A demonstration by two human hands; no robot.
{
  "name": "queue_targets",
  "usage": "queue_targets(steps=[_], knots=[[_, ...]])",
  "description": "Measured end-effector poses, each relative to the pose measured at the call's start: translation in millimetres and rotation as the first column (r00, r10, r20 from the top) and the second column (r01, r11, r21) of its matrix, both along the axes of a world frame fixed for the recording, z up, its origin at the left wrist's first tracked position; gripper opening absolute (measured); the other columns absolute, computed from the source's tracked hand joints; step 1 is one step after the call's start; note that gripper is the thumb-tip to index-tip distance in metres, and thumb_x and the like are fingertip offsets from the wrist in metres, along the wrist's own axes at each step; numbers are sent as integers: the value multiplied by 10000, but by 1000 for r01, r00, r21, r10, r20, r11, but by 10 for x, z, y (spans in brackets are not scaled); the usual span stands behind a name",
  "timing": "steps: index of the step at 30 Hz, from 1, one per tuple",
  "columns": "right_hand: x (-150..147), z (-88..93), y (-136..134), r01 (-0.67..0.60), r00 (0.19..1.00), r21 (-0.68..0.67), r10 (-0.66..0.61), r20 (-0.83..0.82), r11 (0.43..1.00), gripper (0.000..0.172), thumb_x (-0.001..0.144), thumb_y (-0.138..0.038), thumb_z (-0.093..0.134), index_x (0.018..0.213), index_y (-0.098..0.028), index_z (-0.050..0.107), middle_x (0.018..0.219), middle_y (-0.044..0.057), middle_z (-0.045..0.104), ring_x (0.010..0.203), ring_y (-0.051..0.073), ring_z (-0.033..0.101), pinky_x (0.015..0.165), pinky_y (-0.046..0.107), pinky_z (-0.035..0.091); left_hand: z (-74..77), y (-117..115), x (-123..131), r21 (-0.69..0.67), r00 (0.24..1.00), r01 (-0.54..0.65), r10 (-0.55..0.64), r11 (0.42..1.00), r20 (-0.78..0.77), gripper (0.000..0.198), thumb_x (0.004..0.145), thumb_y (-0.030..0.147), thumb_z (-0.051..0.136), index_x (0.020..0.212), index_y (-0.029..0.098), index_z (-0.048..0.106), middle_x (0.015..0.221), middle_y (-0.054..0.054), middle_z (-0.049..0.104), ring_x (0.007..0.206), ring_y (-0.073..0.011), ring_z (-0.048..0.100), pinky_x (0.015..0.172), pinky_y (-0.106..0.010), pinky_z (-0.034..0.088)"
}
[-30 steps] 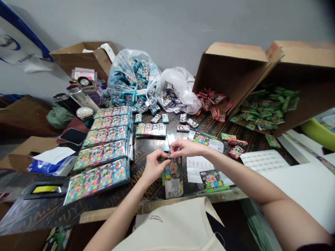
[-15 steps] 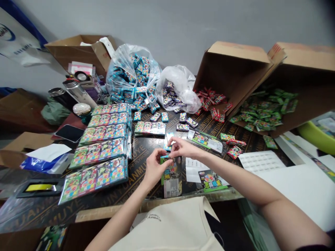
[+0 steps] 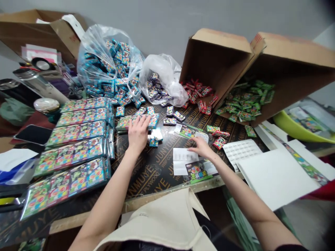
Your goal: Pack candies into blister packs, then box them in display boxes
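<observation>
While spread open and palm-down on a strip of printed foil packets (image 3: pixel 122 123), left grip (image 3: pixel 138 134) with no closed hold, only flat pressure across the strip's middle. Strip lying on the dark plywood tabletop (image 3: pixel 142 174), a few small blue-edged packets (image 3: pixel 155 137) just beside the heel of the hand. Probably light, thin and slick, apt to slide or buckle; best taken by the long edges with both hands, not by one end. Right grip (image 3: pixel 202 147) likewise open, fingers loose and reaching toward a white printed sheet (image 3: pixel 181 161), either touching it or just above it, impossible to tell which. Next to that sheet, a card with a colourful round logo (image 3: pixel 198 171), and farther up, a green-edged printed strip (image 3: pixel 187 131). Off to the left, long packet strips in overlapping rows (image 3: pixel 78 146). Beyond, loose packets heaped in a clear plastic bag (image 3: pixel 104 59) and a white plastic bag (image 3: pixel 163 75); to the right, two tilted cardboard cartons (image 3: pixel 217 52), with red packets (image 3: pixel 199 93) at the mouth of one and green packets (image 3: pixel 246 101) at the other. Along the right side, a sheet gridded with small labels (image 3: pixel 242 150) and a large white board (image 3: pixel 274 177)
</observation>
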State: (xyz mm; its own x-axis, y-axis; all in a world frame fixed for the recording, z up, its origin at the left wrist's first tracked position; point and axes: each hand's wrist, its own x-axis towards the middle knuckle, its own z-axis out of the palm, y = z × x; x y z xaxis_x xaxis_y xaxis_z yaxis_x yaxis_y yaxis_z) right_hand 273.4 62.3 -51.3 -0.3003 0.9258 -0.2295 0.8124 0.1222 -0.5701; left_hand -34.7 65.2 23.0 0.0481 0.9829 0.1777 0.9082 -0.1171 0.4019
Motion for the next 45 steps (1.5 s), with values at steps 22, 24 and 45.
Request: queue_targets(steps=[22, 24, 45], knots=[[-132, 479, -11, 245, 719, -112, -258, -645, 963, 200, 741, -357, 577, 718, -161, 545, 623, -15, 518, 557, 105, 459, 538, 218, 357, -164, -376, 784, -52, 847, -40, 62, 998, 528, 726, 635, 433, 693, 1258, 202, 401, 1145, -116, 537, 1005, -224, 538, 876, -371, 425], [-195, 574, -6, 238, 688, -126, -259, -678, 963, 192, 742, -348, 581, 726, -161, 540, 622, -18, 511, 548, 99, 450, 526, 213, 351, -141, -448, 780, -81, 763, -217, 220, 973, 607, 628, 648, 400, 690, 1196, 203, 455, 954, -68, 587, 829, -178, 575, 778, -323, 465], [-478, 557, -296, 112, 467, -282, -301, -831, 953, 255, 706, -310, 650, 933, -196, 624, 772, 12, 623, 662, 128, 570, 636, 271, 486, -9, -592, 650, -268, 312, -50, 270, 962, 911, 372, 605, 248, 724, 871, 181, 472, 703, 28, 590, 586, -105, 582, 498, -181, 463]])
